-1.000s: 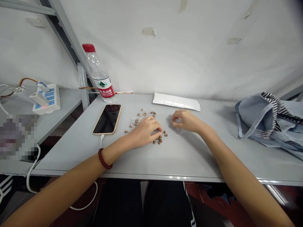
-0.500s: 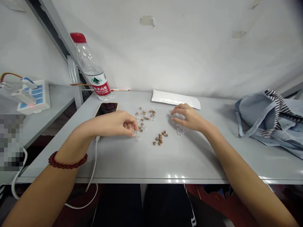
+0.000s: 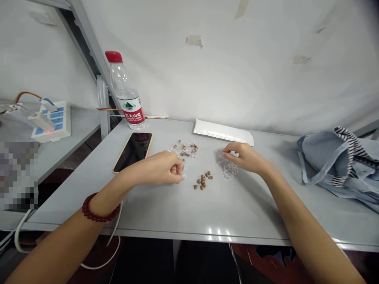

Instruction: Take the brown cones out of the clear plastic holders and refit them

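Note:
My left hand is closed, its fingers curled in beside a few clear pieces with brown bits in them. What it pinches, if anything, is hidden. Behind it lies a cluster of clear plastic pieces holding brown bits. My right hand is closed too, thumb and forefinger pinched at the upper edge of a pile of clear plastic pieces, apparently on one of them. Between the hands several loose small brown lumps lie on the grey table.
A phone lies left of my left hand, with a white cable by my wrist. Behind it stands a water bottle. A white packet lies near the wall. At right is a blue cloth bag; at far left, a power strip.
My left hand has moved right, its fingers curled more tightly, uncovering the phone. The right thumb and forefinger, earlier apart over the clear pile, have come together at its edge. The view has shifted slightly.

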The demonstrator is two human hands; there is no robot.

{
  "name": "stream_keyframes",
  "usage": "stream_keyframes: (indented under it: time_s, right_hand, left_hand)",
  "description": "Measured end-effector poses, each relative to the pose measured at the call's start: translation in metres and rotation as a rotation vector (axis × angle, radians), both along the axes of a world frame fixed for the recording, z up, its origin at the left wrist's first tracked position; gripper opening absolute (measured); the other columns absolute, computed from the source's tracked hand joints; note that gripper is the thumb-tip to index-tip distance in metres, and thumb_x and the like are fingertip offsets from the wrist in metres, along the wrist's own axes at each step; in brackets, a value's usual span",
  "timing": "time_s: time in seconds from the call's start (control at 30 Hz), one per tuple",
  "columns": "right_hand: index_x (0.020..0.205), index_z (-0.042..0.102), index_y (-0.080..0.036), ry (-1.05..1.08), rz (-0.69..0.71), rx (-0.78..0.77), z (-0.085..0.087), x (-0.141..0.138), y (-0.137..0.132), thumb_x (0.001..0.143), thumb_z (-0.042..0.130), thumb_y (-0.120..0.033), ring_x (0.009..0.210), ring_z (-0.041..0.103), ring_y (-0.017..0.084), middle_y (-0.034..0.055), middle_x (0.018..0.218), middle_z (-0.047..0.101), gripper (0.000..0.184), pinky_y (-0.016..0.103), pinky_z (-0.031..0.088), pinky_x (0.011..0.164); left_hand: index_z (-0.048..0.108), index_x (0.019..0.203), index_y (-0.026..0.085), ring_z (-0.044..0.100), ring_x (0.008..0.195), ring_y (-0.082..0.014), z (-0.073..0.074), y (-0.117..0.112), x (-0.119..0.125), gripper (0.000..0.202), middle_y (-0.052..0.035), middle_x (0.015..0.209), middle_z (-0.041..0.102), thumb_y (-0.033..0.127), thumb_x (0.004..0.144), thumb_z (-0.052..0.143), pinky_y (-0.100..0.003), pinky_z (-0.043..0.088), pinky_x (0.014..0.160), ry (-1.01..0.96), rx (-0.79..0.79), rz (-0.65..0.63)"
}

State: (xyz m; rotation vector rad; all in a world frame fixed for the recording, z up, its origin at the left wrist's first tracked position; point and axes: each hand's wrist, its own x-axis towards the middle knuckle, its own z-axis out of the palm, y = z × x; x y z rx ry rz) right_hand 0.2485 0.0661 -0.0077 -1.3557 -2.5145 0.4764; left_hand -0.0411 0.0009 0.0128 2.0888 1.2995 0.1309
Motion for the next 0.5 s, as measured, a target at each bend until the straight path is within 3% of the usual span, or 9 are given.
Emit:
stream_keyframes:
  time_s: [0.1, 0.23, 0.4, 0.5]
  right_hand:
    - [0.084, 0.066, -0.02, 0.038, -0.033, 0.043, 0.001, 0.004, 0.001, 0.086, 0.048, -0.031, 0.086, 0.059, 0.022, 0.0061, 0.091, 0.067, 0.021, 0.035, 0.047, 0.07]
    - [0.102, 0.065, -0.021, 0.129, -0.087, 0.095, -0.008, 0.009, 0.009, 0.089, 0.046, -0.036, 0.106, 0.055, 0.027, 0.0091, 0.112, 0.064, 0.027, 0.04, 0.046, 0.081]
    - [0.097, 0.066, -0.015, 0.361, -0.341, -0.169, -0.018, 0.009, 0.014, 0.092, 0.034, -0.057, 0.096, 0.061, 0.026, 0.0133, 0.104, 0.068, 0.053, 0.039, 0.047, 0.082]
    - [0.092, 0.067, -0.014, 0.432, -0.413, -0.251, -0.017, 0.005, 0.012, 0.089, 0.03, -0.067, 0.09, 0.062, 0.025, 0.0133, 0.097, 0.068, 0.064, 0.036, 0.048, 0.079]
  left_hand:
    - [0.06, 0.07, 0.019, 0.053, 0.056, -0.0133, 0.001, 0.0, 0.006, 0.006, 0.002, 0.062, 0.06, 0.023, 0.071, 0.055, -0.023, 0.039, 0.051, -0.128, -0.037, 0.05]
    - [0.062, 0.075, 0.016, 0.054, 0.062, -0.0133, -0.001, 0.001, 0.012, 0.01, 0.0004, 0.066, 0.06, 0.025, 0.073, 0.057, -0.023, 0.041, 0.056, -0.221, 0.015, 0.107]
    - [0.065, 0.079, 0.017, 0.054, 0.065, -0.0136, -0.006, 0.002, 0.015, 0.014, 0.0, 0.069, 0.061, 0.028, 0.077, 0.057, -0.024, 0.042, 0.059, -0.261, 0.084, 0.101]
    - [0.065, 0.079, 0.018, 0.054, 0.066, -0.0133, -0.012, 0.003, 0.018, 0.014, 0.0002, 0.072, 0.063, 0.029, 0.077, 0.058, -0.024, 0.042, 0.06, -0.277, 0.099, 0.117]
